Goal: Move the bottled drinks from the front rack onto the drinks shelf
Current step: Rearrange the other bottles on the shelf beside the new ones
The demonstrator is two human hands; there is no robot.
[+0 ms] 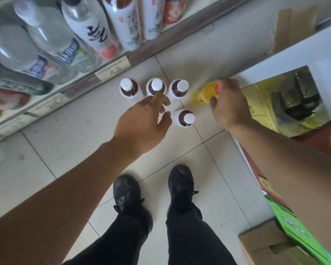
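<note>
Several white-capped brown bottles stand upright on the tiled floor: three in a row (130,89) (155,87) (178,89) and one nearer me (184,118). My left hand (141,121) hovers over them with fingers spread and relaxed, fingertips above the middle bottle, holding nothing. My right hand (227,104) grips an orange drink bottle with a red cap (205,94), tilted just above the floor to the right of the row. The drinks shelf (113,70) runs along the upper left, holding clear and white bottles.
A white counter (294,54) stands to the right, with yellow and green cartons (260,104) beneath it. A cardboard box (264,245) sits at the lower right. My black shoes (128,194) stand on the floor tiles behind the bottles.
</note>
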